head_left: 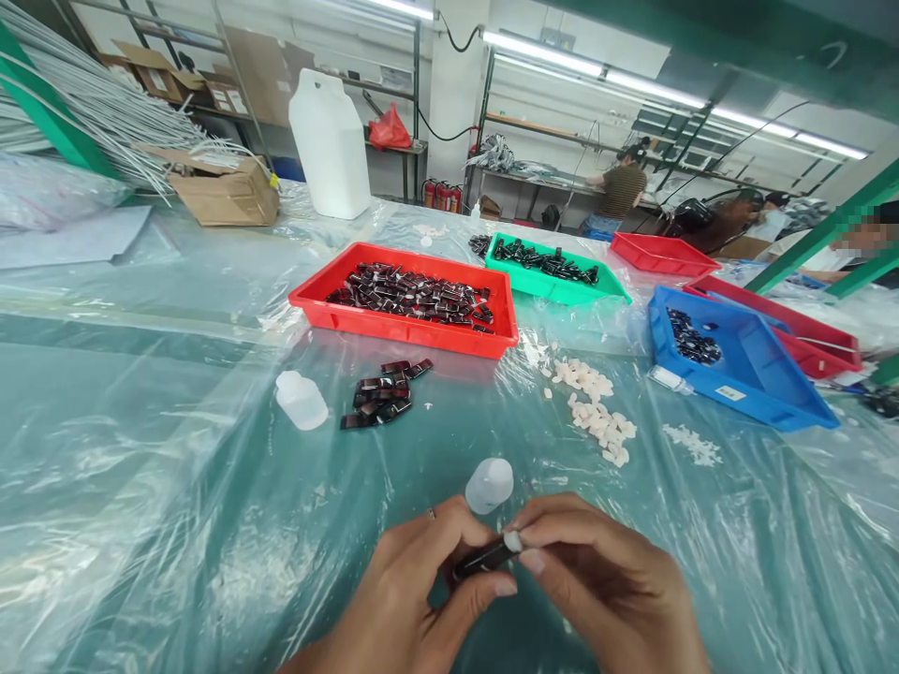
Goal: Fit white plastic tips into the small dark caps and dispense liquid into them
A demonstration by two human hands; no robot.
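Observation:
My left hand [404, 590] pinches a small dark glossy piece [484, 557] between thumb and fingers, low in the middle of the head view. My right hand [604, 580] presses a small white bit [513, 540] against the piece's right end with pinched fingertips. A small translucent bottle [489, 484] stands just beyond my fingers. Further out lies a loose heap of dark pieces [383, 393], and a scatter of white bits [596, 417] to the right.
A red tray [404, 323] of dark pieces, a green tray [562, 285], a blue tray [755, 388] and more red trays sit beyond. A second small bottle [301, 400], a white jug [330, 145] and a cardboard box [225, 192] are on the plastic-covered table. Other people work at the back right.

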